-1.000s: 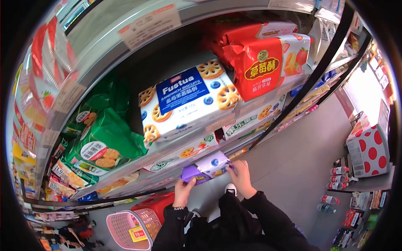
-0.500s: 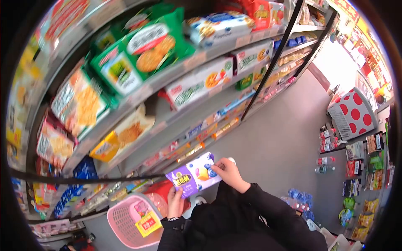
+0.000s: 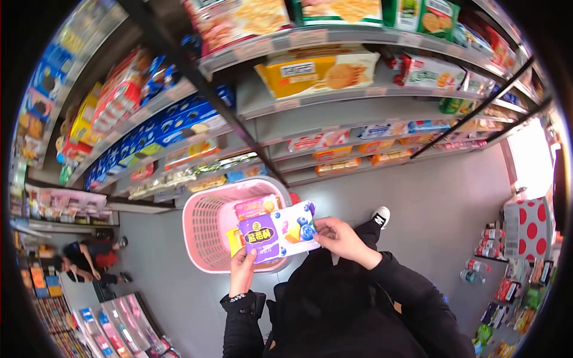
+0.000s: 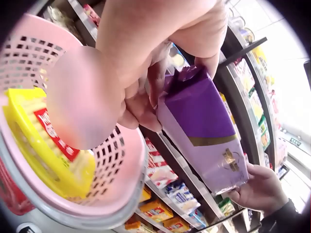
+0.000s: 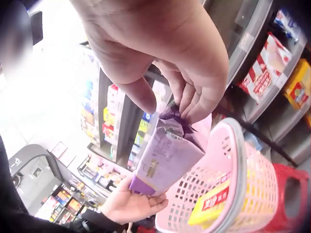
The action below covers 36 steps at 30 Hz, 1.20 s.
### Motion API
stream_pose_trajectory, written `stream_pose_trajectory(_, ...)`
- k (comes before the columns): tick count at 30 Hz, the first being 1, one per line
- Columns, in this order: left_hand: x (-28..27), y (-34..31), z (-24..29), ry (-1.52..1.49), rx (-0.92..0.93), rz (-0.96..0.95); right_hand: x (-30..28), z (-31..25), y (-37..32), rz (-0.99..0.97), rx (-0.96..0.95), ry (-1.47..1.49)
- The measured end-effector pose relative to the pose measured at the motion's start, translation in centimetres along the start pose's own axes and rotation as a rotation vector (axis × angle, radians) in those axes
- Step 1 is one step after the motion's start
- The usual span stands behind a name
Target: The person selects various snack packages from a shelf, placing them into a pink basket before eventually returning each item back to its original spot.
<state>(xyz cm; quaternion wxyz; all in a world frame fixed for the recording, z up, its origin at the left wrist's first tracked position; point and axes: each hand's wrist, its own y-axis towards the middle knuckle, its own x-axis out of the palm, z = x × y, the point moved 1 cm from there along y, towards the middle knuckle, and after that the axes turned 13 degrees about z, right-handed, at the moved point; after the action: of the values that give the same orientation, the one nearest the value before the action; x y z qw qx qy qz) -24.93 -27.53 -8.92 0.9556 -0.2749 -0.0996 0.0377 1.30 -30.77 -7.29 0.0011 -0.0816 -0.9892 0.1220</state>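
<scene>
A purple and white snack packet (image 3: 262, 238) with blueberries printed on it spans the space between my two hands. My left hand (image 3: 241, 273) grips its purple end, thumb on the front face. My right hand (image 3: 346, 240) pinches the crimped white end between thumb and fingers. In the left wrist view the packet's side (image 4: 204, 131) shows purple and lilac. The packet overlaps a pink shopping basket (image 3: 198, 235) in the head view. Inside that basket lie a yellow packet (image 4: 29, 141) and a pink-red packet (image 3: 250, 207), both partly hidden.
Shelves of biscuits (image 3: 325, 71) curve across the front and left. Something red (image 5: 294, 196) stands beneath the basket. Bottles (image 3: 474, 271) and a polka-dot box (image 3: 530, 230) are at the right. A person (image 3: 83, 256) is at the far left.
The view has swung left along the shelves, and the basket now sits near the middle, behind the packet. The packet's printed front has turned up toward the head camera. Both hands keep hold of it.
</scene>
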Motion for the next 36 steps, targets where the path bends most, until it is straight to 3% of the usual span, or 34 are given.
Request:
stream_pose_trajectory(5,-6.6,0.8,0.2,-0.06,-0.004,0.171,6.0,2.1,-0.8,-0.171,0.004,-0.023)
stream_pose_trajectory(7,-8.7,1.8,0.5,-0.05,-0.013,0.184,8.3,2.0,-0.3,-0.283,0.147,0.131)
stream_pose_trajectory(11,-11.6,5.5,0.3,-0.02,-0.04,0.226,11.3,1.8,2.2,-0.279,0.272,0.104)
stream_pose_trajectory(14,-12.0,9.0,0.5,0.033,-0.093,0.247,12.8,3.2,5.3,-0.163,0.263,0.116)
stream_pose_trajectory(17,-10.6,11.9,1.1,0.171,-0.054,0.241,13.8,5.9,9.1,-0.112,0.13,-0.134)
stream_pose_trajectory(19,-11.1,14.9,-0.3,0.276,-0.04,0.252,14.3,8.6,11.5,0.077,0.03,-0.109)
stream_pose_trajectory(23,-9.2,17.7,-1.2,0.292,-0.025,0.206,14.4,11.0,14.4,0.109,0.16,-0.223)
stream_pose_trajectory(28,-11.0,21.9,-5.1,0.655,0.133,0.096,15.3,11.4,14.5,0.149,0.298,-0.074)
stream_pose_trajectory(32,-11.6,22.8,-6.6,0.736,0.132,0.058,15.3,10.4,14.9,0.157,0.33,-0.063)
stream_pose_trajectory(36,-11.1,22.7,-7.4,0.737,0.001,0.041,16.3,13.8,16.1,0.172,0.362,-0.201)
